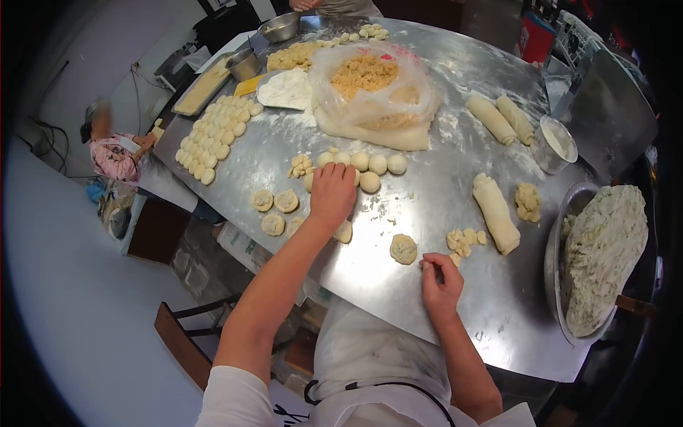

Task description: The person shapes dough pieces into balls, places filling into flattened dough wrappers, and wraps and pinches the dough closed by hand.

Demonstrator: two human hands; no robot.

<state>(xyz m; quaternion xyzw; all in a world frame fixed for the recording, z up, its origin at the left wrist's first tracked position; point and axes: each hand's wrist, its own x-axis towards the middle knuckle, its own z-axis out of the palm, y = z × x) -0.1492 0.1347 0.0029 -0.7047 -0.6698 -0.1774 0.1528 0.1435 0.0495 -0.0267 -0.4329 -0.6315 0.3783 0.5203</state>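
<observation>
My left hand [333, 193] reaches across the steel table with its fingers curled down over a dough ball in the front of a cluster. The ball beneath the fingers is mostly hidden. Smooth round dough balls [377, 164] sit beside and behind it. Closer to me, several flattened filled dough rounds [287, 201] lie around my left forearm, which partly covers some. My right hand [442, 286] is closed at the table's front, with no object visible in its fingers. Just left of it rests a single flattened dough round [403, 249]. Small dough pieces [459, 243] lie on its other side.
A plastic bag of crumbly filling [365, 75] stands at the back centre, beside a flour heap [284, 88]. Rows of dough balls [217, 135] are at left. Dough rolls [496, 213] and a large basin [556, 285] occupy the right. A person [116, 158] is at left.
</observation>
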